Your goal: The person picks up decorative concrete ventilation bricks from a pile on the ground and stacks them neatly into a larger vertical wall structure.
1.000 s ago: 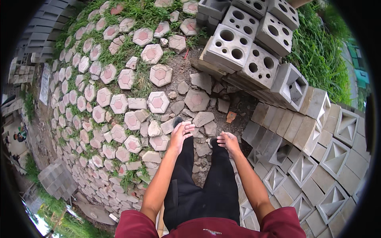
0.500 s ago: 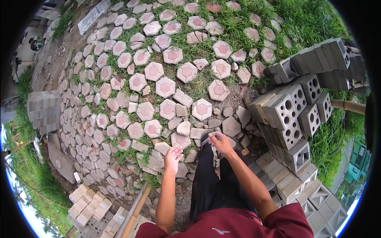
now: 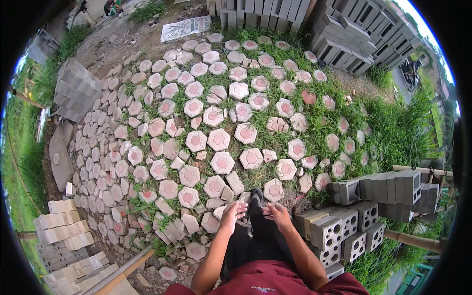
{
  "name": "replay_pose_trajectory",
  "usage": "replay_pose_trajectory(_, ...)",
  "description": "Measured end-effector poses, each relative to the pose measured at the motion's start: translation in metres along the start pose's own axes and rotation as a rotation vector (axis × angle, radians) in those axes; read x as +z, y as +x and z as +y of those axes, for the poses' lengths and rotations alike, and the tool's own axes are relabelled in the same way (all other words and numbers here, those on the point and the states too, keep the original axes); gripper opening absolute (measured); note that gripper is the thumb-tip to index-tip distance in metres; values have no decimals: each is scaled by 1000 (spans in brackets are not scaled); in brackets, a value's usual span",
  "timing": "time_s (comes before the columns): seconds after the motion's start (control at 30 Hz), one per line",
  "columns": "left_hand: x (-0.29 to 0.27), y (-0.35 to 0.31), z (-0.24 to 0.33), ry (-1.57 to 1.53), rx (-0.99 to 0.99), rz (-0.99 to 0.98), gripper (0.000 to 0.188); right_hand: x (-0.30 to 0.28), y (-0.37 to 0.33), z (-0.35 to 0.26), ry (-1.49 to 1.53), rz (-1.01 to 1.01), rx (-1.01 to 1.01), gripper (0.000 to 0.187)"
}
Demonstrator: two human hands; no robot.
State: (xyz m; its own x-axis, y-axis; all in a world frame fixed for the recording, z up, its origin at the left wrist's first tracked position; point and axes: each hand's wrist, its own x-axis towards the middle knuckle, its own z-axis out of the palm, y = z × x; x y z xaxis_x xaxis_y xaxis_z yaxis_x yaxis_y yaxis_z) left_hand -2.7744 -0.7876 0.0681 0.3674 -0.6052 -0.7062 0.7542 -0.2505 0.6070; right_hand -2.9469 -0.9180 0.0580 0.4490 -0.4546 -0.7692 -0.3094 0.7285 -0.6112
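My left hand [image 3: 232, 217] is held in front of my body with the palm turned inward and the fingers stretched out; nothing is in it. Facing it across a small gap is my right hand [image 3: 278, 216], its fingers loosely bent and apart, also holding nothing. Between and below them are my dark trousers and a black shoe [image 3: 257, 194] on the ground. Just beyond my right hand lies a hexagonal paving stone [image 3: 273, 190] with a pinkish centre. A rectangular broken piece of paving [image 3: 235, 182] lies beyond my left hand.
Many hexagonal pavers spread over grass and soil ahead. Stacked hollow blocks [image 3: 339, 230] stand close on my right. More block piles [image 3: 78, 91] stand at the left and far side. A pole [image 3: 125, 270] slants at lower left. A printed sheet [image 3: 185, 28] lies far off.
My view has swung, showing more of the far ground and far block stacks. One foot has stepped forward among the pavers. My hands stay empty; the right hand's fingers have loosened.
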Motion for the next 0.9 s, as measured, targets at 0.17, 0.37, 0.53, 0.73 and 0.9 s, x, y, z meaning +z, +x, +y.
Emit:
replay_pose_trajectory(0.17,13,20,71,-63,193,10,38,26,52,-88,-188,-77,-139,31)
replay_pose_trajectory(0.37,-63,23,125,3,326,191,37,130,94,-161,-261,-250,-184,28)
replay_pose_trajectory(0.53,-141,29,178,7,357,353,39,237,146,-197,-492,-437,-206,29)
replay_pose_trajectory(0.73,-235,83,288,35,428,478,37,368,229,-240,-648,-469,-386,28)
replay_pose_trajectory(0.9,-298,101,413,-73,545,561,38,497,237,-300,-575,-543,-344,29)
